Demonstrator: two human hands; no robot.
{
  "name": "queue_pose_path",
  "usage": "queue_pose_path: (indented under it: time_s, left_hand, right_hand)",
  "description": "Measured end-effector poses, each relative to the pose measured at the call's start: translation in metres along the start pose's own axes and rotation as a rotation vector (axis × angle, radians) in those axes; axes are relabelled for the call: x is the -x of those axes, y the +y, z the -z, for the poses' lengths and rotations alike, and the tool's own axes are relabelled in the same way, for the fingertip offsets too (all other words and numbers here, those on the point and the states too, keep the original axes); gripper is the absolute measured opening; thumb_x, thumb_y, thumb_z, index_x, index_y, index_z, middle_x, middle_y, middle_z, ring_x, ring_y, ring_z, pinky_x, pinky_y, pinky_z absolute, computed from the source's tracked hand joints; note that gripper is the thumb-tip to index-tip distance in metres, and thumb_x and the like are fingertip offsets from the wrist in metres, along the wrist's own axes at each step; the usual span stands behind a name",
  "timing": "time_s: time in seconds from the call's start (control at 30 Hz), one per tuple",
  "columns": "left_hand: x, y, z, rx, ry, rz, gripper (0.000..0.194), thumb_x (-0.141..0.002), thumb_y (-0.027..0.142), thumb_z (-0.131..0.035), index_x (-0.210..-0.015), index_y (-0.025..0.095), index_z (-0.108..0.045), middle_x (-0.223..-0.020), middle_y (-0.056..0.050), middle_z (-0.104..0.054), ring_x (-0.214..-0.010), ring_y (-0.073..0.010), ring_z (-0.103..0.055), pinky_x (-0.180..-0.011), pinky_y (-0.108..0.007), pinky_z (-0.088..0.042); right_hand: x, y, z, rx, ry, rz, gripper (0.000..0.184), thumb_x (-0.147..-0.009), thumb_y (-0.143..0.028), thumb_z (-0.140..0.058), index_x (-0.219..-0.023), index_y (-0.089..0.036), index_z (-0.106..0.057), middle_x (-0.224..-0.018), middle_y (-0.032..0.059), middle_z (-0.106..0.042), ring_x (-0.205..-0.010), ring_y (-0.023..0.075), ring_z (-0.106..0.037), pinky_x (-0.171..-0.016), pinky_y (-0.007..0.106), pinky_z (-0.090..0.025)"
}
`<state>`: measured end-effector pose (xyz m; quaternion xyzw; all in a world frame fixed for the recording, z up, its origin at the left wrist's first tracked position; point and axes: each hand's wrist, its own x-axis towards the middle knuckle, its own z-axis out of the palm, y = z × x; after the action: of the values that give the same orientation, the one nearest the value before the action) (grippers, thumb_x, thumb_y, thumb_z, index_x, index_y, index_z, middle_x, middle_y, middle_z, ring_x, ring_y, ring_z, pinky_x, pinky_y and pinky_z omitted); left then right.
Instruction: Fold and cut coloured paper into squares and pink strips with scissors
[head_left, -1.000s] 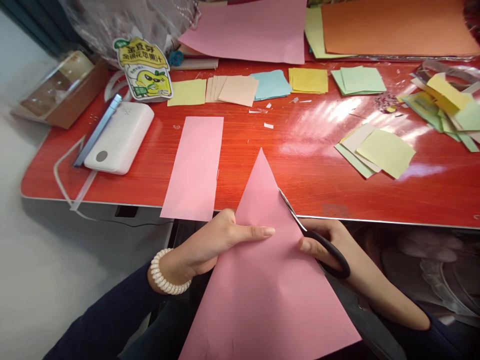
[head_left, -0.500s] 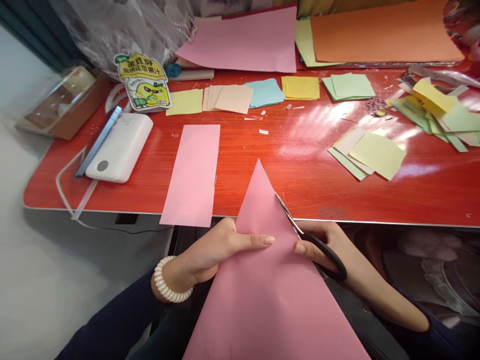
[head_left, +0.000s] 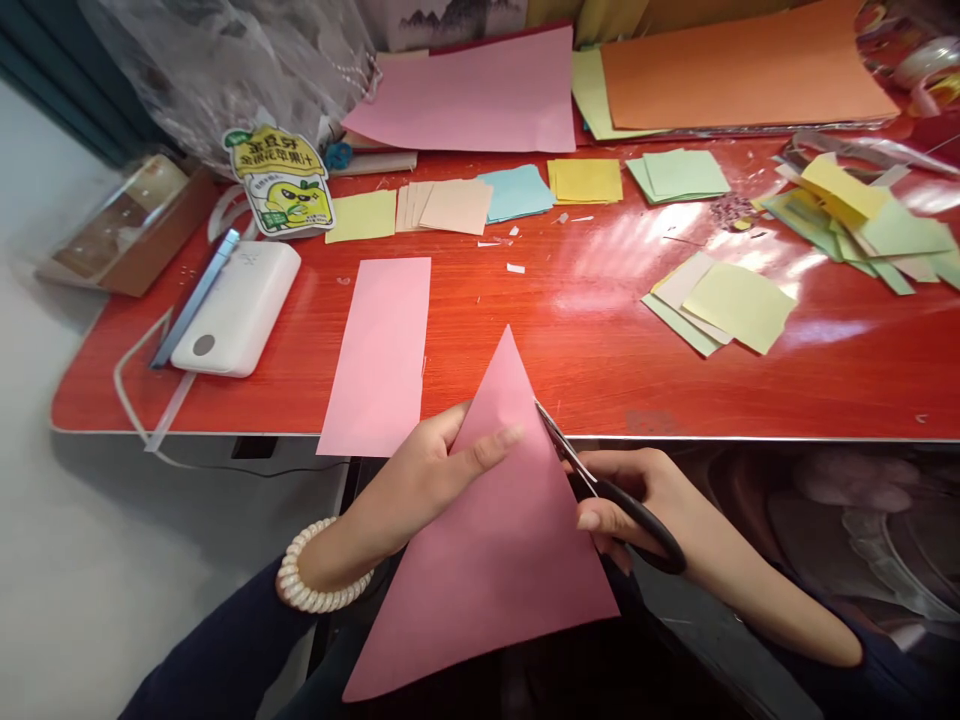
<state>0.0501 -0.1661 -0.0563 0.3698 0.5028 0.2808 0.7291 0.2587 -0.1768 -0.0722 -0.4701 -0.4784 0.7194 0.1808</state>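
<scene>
A large pink sheet of paper (head_left: pixel 495 560), pointed at its far end, is pinched in my left hand (head_left: pixel 431 475), thumb on top and fingers hidden beneath. My right hand (head_left: pixel 637 500) grips a pair of black-handled scissors (head_left: pixel 581 465). Their blades lie along the paper's right edge, a little below the pointed tip; whether they are open or closed I cannot tell. To the left of the sheet, a pink paper strip (head_left: pixel 379 350) lies on the red table, its near end jutting past the table's front edge.
On the red table (head_left: pixel 562 390) lie small paper stacks, including yellow (head_left: pixel 585 180), blue (head_left: pixel 517 195) and pale green ones (head_left: pixel 720 305). A white power bank (head_left: pixel 240 310) with a cable is at left. Large pink (head_left: pixel 472 95) and orange sheets (head_left: pixel 750 75) stand at the back.
The pink sheet has shifted so that its near edge now shows. My left hand has moved up along it toward the tip. The scissors and right hand have moved slightly down and left.
</scene>
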Motion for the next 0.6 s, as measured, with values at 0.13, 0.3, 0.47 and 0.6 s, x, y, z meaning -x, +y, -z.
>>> queue_pose_path:
  time_s: [0.13,0.3,0.47,0.6]
  left_hand:
    - [-0.0023,-0.0029,-0.0005,-0.043,0.050,0.069,0.033,-0.081,0.047,-0.060,-0.072,0.015,-0.056,-0.063,0.001,-0.056,-0.056,-0.0103,-0.055,-0.048,-0.019,-0.042]
    - [-0.0018,-0.0014,-0.0051,0.002,-0.004,0.135,0.039,-0.079,0.051,-0.060,-0.066,0.015,-0.052,-0.059,0.001,-0.052,-0.057,-0.0129,-0.055,-0.050,-0.023,-0.042]
    - [-0.0014,-0.0015,-0.0061,0.016,-0.033,0.141,0.039,-0.080,0.050,-0.058,-0.066,0.015,-0.056,-0.060,-0.001,-0.056,-0.056,-0.0123,-0.054,-0.049,-0.022,-0.040]
    - [-0.0044,0.0033,-0.0029,-0.080,-0.018,0.136,0.040,-0.079,0.053,-0.059,-0.070,0.014,-0.058,-0.064,-0.002,-0.058,-0.057,-0.0121,-0.054,-0.049,-0.022,-0.040]
  right_hand:
    - [-0.0016,0.0012,-0.0004,0.002,0.008,0.046,0.050,-0.064,-0.063,-0.069,-0.070,-0.014,-0.060,-0.049,-0.0050,-0.046,-0.040,0.0056,-0.039,-0.040,0.019,-0.031]
    - [-0.0035,0.0030,-0.0004,0.019,0.003,0.077,0.051,-0.065,-0.065,-0.067,-0.068,-0.014,-0.058,-0.051,-0.0044,-0.046,-0.042,0.0064,-0.042,-0.041,0.019,-0.031]
    - [-0.0053,0.0031,-0.0025,-0.019,-0.003,0.126,0.048,-0.067,-0.062,-0.068,-0.070,-0.015,-0.058,-0.054,-0.0043,-0.046,-0.044,0.0065,-0.041,-0.042,0.020,-0.032]
    - [-0.0070,0.0054,-0.0025,-0.011,-0.009,0.138,0.045,-0.071,-0.060,-0.066,-0.071,-0.016,-0.058,-0.054,-0.0042,-0.045,-0.046,0.0075,-0.040,-0.043,0.021,-0.031]
